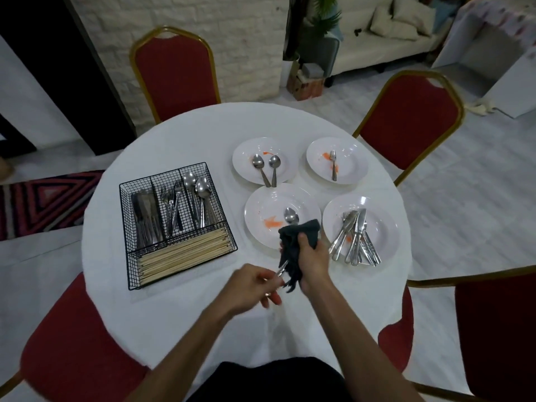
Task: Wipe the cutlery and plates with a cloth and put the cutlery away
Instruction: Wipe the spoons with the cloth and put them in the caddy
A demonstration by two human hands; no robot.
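My right hand (313,258) grips a dark cloth (293,242) wrapped round the middle of a spoon (291,215), whose bowl sticks out above the cloth. My left hand (255,285) pinches the spoon's handle end below the cloth. Both hands are above the near edge of a white plate (261,227) smeared with orange sauce. Another plate (385,227) on the right holds a pile of knives and forks. Two far plates carry two spoons (265,166) and one fork (333,163).
A black wire cutlery basket (174,224) sits on the left of the round white table (174,314), with knives, forks, spoons and several chopsticks in its compartments. Red chairs (177,74) with gold frames ring the table.
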